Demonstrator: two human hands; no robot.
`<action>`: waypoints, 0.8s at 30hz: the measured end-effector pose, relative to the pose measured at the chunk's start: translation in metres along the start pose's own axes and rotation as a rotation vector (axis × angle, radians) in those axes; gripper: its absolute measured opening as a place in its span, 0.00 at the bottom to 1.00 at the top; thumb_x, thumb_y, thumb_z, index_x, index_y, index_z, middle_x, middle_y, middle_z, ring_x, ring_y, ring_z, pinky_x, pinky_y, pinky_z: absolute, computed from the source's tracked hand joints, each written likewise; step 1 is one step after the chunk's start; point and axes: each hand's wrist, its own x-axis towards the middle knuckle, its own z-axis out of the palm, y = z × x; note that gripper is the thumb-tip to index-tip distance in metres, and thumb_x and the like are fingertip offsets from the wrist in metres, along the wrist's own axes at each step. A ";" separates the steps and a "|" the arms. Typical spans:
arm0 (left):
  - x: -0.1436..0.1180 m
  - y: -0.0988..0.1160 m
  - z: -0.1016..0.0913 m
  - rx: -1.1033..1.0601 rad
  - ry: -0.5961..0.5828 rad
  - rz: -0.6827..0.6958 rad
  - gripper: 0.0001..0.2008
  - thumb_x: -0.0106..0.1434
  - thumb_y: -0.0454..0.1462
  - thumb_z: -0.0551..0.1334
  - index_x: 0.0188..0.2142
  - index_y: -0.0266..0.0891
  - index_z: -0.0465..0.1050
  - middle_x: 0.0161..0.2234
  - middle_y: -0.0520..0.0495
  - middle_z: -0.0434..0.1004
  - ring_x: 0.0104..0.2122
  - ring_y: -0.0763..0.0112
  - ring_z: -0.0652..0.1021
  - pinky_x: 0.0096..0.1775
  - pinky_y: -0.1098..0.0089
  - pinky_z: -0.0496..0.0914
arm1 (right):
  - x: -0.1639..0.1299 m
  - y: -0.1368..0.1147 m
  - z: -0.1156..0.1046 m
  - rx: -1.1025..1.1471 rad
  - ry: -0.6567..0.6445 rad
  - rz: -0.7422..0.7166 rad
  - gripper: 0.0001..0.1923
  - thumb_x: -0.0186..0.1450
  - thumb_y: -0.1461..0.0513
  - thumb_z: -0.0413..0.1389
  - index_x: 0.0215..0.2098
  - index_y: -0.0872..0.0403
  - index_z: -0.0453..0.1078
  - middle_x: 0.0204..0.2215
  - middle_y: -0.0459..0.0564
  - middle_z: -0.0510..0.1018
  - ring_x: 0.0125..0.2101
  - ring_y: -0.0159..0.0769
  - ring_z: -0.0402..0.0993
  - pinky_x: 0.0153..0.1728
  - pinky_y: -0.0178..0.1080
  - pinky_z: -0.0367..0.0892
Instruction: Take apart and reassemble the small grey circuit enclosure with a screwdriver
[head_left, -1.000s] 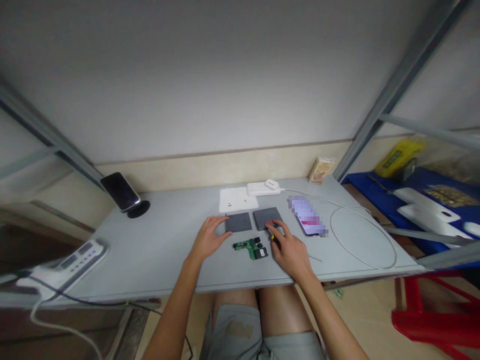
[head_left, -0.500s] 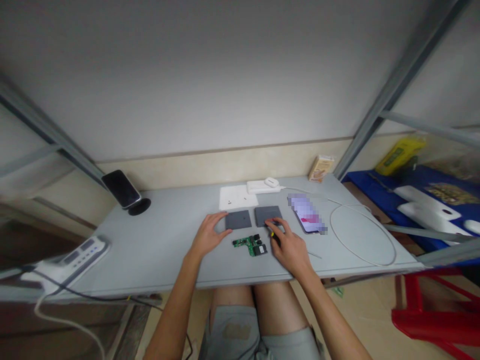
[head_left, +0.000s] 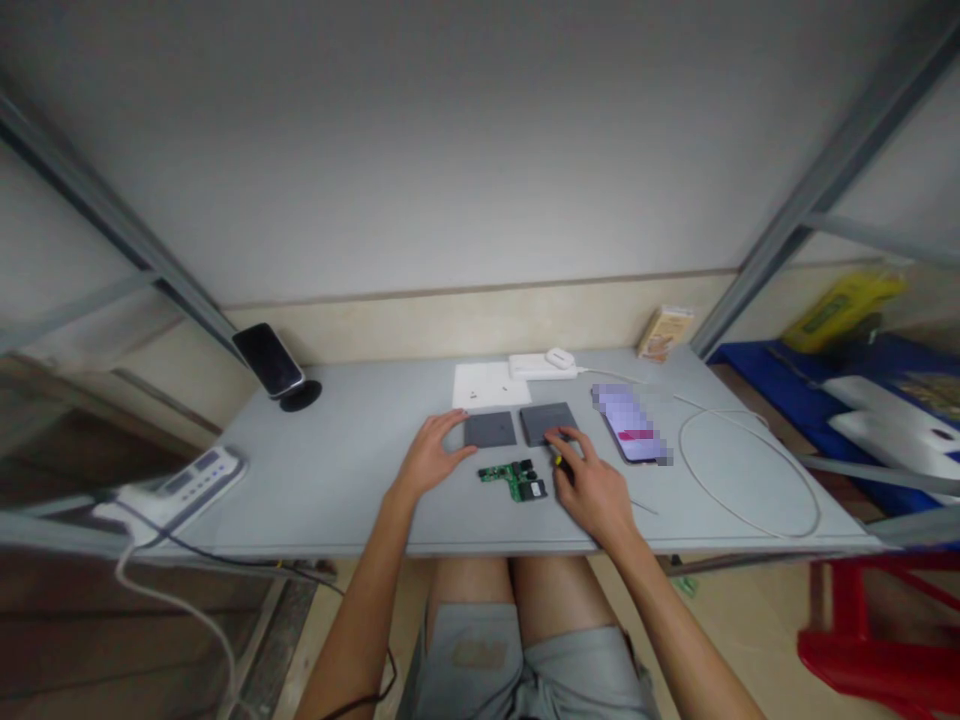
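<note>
Thumb and fingers spread apart, my left hand (head_left: 435, 458) rests at the left edge of a flat dark grey panel (head_left: 490, 430). Its fingertips are by the panel's two left corners. A second dark grey panel, shaped like a shallow case half (head_left: 546, 421), lies just to the right. My right hand (head_left: 598, 490) curls around what looks like a screwdriver with a black and yellow handle (head_left: 559, 461), mostly covered by the fingers. A thin shaft emerges behind that hand, and its fingertips touch the case half's near edge. Between my hands lies a green circuit board (head_left: 515, 480) with black components.
Behind the panels, small dark bits lie on a white sheet (head_left: 489, 384) beside a white power bank (head_left: 541, 367). A lit phone (head_left: 631, 424), a coiled white cable (head_left: 814, 480) and a small box (head_left: 665, 333) are rightward. Leftward stand a phone (head_left: 270, 360) and power strip (head_left: 184, 492).
The whole view has shifted, so the desk and its things appear a little further right and slightly higher. Both hands keep nearly the same places relative to the panels.
</note>
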 end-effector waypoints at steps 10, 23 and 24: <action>0.000 0.002 -0.002 -0.025 0.003 -0.003 0.26 0.64 0.40 0.70 0.60 0.46 0.69 0.57 0.44 0.76 0.56 0.58 0.75 0.59 0.52 0.70 | 0.001 0.000 0.000 0.009 0.013 0.003 0.27 0.66 0.64 0.53 0.64 0.45 0.68 0.65 0.50 0.70 0.32 0.37 0.81 0.35 0.42 0.79; -0.003 -0.005 0.001 -0.031 0.002 -0.010 0.28 0.63 0.39 0.71 0.61 0.48 0.69 0.56 0.44 0.77 0.54 0.58 0.76 0.58 0.52 0.71 | 0.003 -0.003 0.001 -0.012 0.015 0.033 0.27 0.67 0.63 0.52 0.64 0.44 0.68 0.66 0.48 0.69 0.32 0.36 0.82 0.35 0.41 0.79; -0.003 -0.004 0.001 -0.028 -0.002 -0.011 0.28 0.63 0.39 0.71 0.61 0.48 0.69 0.56 0.44 0.77 0.54 0.58 0.76 0.58 0.52 0.71 | 0.003 -0.003 0.001 -0.018 0.015 0.037 0.28 0.67 0.64 0.52 0.65 0.44 0.67 0.66 0.48 0.69 0.31 0.36 0.82 0.35 0.41 0.79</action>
